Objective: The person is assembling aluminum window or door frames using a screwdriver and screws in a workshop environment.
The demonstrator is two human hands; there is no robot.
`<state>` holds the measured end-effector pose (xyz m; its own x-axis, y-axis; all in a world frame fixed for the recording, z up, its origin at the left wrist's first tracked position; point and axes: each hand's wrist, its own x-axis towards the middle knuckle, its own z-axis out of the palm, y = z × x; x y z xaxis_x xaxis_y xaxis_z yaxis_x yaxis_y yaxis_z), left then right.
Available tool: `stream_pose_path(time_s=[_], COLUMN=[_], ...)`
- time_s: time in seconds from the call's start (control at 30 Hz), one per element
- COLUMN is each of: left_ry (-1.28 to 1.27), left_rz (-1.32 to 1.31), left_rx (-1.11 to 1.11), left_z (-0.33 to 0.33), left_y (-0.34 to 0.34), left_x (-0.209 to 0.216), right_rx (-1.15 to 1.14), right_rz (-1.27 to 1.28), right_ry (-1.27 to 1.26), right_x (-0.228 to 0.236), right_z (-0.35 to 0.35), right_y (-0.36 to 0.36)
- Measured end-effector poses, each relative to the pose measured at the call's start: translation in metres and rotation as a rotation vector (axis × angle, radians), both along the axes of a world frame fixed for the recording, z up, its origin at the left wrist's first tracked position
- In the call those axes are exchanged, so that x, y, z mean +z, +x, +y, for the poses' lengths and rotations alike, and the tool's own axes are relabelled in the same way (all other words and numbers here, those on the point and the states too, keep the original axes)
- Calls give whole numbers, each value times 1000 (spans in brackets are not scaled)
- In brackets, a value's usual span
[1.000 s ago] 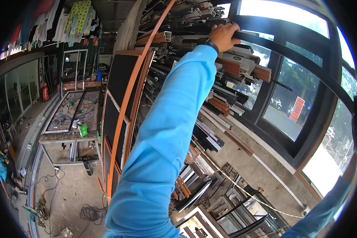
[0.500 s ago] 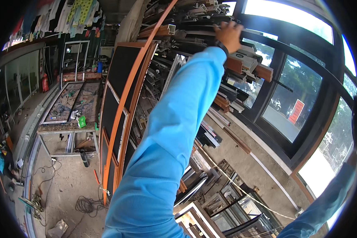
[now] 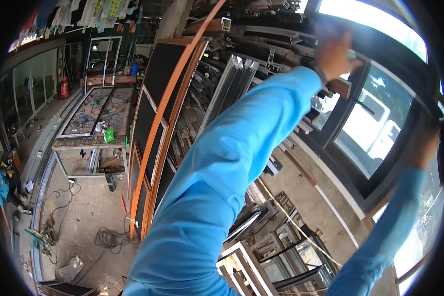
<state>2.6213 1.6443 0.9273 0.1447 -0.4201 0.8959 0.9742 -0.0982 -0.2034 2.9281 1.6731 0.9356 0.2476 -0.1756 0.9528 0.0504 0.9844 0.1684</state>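
Note:
My left arm, in a blue sleeve, stretches up and right across the middle. At its end my left hand (image 3: 334,55) is smeared by motion, with the thumb held out. It is in front of the ends of stacked window profiles (image 3: 276,59) and the dark upper bars of a window frame (image 3: 394,52). What the fingers touch cannot be told. At the right rim my right hand (image 3: 425,143) is raised and blurred, next to a dark edge; its fingers are hidden.
Tall dark panels with brown frames (image 3: 155,71) lean left of my arm. A work table (image 3: 91,144) stands further left, with cables (image 3: 111,238) on the floor. Glazed frames (image 3: 244,269) lie below. A person (image 3: 6,187) is at the far left.
My left hand has moved right, off the profile ends, and has blurred. My right hand and forearm have come up further into view. A white vehicle now shows through the window glass.

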Motion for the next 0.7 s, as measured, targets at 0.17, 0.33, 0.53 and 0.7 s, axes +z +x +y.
stream_pose_path(time_s=[0.17,0.33,0.53,0.7], left_ry=[-42,-270,-871,-1321], left_rz=[41,132,-343,-1013], left_rx=[-216,-286,-393,-138], left_z=[-43,-118,-267,-420], left_y=[58,5,-61,-68], left_x=[-41,-181,-418,-598], right_rx=[610,831,294,-146], right_rz=[-452,114,-7,-179], right_ry=[-700,-309,-320,7], right_x=[16,18,-21,-44], right_z=[5,2,-42,-15], right_y=[-112,-127,-237,-371])
